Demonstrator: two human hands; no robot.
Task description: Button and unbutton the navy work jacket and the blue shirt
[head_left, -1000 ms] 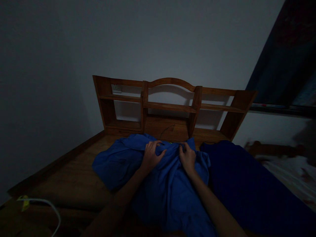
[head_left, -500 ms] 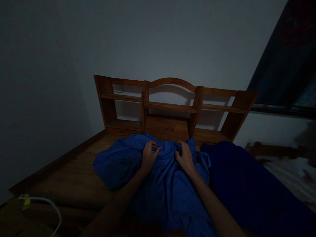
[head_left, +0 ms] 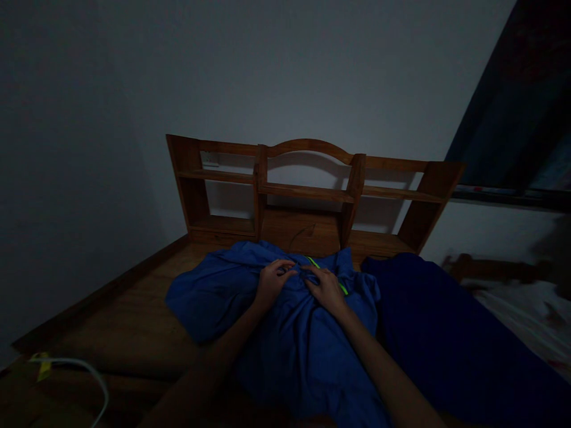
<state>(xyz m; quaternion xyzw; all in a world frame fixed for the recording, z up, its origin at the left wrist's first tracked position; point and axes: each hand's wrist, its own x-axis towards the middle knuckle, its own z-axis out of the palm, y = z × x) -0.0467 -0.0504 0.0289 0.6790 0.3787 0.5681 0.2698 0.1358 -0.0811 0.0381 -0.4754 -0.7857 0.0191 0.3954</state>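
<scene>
A bright blue garment [head_left: 289, 339] lies crumpled on a wooden bed platform [head_left: 134, 309] in a dim room. My left hand [head_left: 271, 280] rests on the upper part of the garment with its fingers curled into the cloth. My right hand [head_left: 325, 286] lies just beside it, fingers bent and pinching the same fold. The fingertips of both hands nearly meet. A thin neon-green strip [head_left: 314, 262] of the garment shows beside my right hand.
A wooden headboard with shelves [head_left: 307, 190] stands against the pale wall. A darker blue cloth [head_left: 446, 339] lies to the right of the garment. A white cable [head_left: 84, 371] curls at the near left. A patterned bedding [head_left: 526, 321] lies far right.
My hands have drawn closer together at the garment's top. The right hand slid left and the neon-green strip has come into view.
</scene>
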